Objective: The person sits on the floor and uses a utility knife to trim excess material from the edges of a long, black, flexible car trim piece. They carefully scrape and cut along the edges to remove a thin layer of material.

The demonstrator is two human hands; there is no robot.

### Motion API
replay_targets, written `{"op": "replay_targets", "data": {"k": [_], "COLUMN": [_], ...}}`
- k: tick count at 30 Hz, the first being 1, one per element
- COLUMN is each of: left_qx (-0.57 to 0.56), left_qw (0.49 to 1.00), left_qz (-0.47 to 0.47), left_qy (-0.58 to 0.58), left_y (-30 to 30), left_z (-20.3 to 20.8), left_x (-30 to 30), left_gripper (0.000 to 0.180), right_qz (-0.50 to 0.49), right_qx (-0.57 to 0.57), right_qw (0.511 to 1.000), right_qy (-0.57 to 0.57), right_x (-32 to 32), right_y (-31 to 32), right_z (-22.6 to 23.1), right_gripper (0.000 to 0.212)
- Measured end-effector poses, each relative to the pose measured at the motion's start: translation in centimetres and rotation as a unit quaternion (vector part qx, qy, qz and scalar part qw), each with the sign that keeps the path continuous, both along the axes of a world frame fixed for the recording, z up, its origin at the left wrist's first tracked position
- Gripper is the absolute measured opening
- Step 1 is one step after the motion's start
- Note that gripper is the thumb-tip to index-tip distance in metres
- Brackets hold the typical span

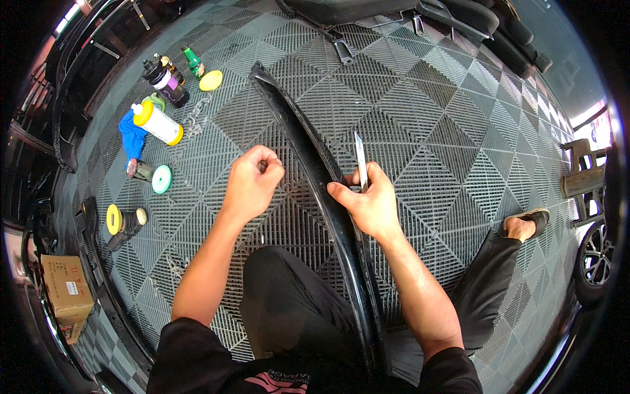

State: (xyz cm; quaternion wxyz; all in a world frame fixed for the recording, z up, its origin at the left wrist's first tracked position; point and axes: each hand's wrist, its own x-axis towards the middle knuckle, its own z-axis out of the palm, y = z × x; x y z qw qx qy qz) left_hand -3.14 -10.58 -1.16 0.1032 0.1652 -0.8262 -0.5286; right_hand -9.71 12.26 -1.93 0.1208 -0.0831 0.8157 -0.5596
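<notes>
A long, glossy black car trim strip (295,131) runs from my lap up and away to the left, its lower part resting against my leg. On its right edge my right hand (371,200) is closed, thumb pressed on the glossy face. A slim, silvery, pointed cutter knife (360,156) stands up out of the same hand, tip away from me. My left hand (252,184) is curled in a pinch just left of the strip, not touching it. Whatever it may hold is hidden by the fingers.
At left on the grey tiled floor stand a white-and-yellow bottle (157,123), a blue cloth (133,136), a dark spray bottle (165,84), a green bottle (193,61) and polishers with yellow (114,219) and green (161,179) pads. A cardboard box (67,285) sits lower left; seats (459,16) lie beyond.
</notes>
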Motion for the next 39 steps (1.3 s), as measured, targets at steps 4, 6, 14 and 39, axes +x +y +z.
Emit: {"op": "replay_targets", "data": {"k": [4,6,14,39], "left_qx": [0.133,0.145,0.205,0.234], "left_qw": [0.988,0.989,0.976,0.954], "left_qz": [0.011,-0.006,-0.033,-0.119], "left_qy": [0.083,0.039,-0.058,-0.144], "left_y": [-0.6,-0.9,0.4,8.3], "left_z": [-0.4,-0.3,-2.8,-1.5], "left_x": [1.1,1.2,1.2,7.5], "left_gripper": [0.004,0.001,0.014,0.017], "right_qz": [-0.004,-0.002,-0.002,0.000], "right_qx": [-0.004,-0.007,-0.026,-0.017], "right_qw": [1.000,1.000,0.999,1.000], "right_qy": [-0.005,-0.001,0.020,0.006], "right_x": [-0.2,-0.1,0.3,0.4], "right_y": [0.5,0.2,-0.3,-0.3], "right_z": [-0.4,-0.3,-0.1,-0.2], "right_gripper": [0.044,0.045,0.045,0.047]}}
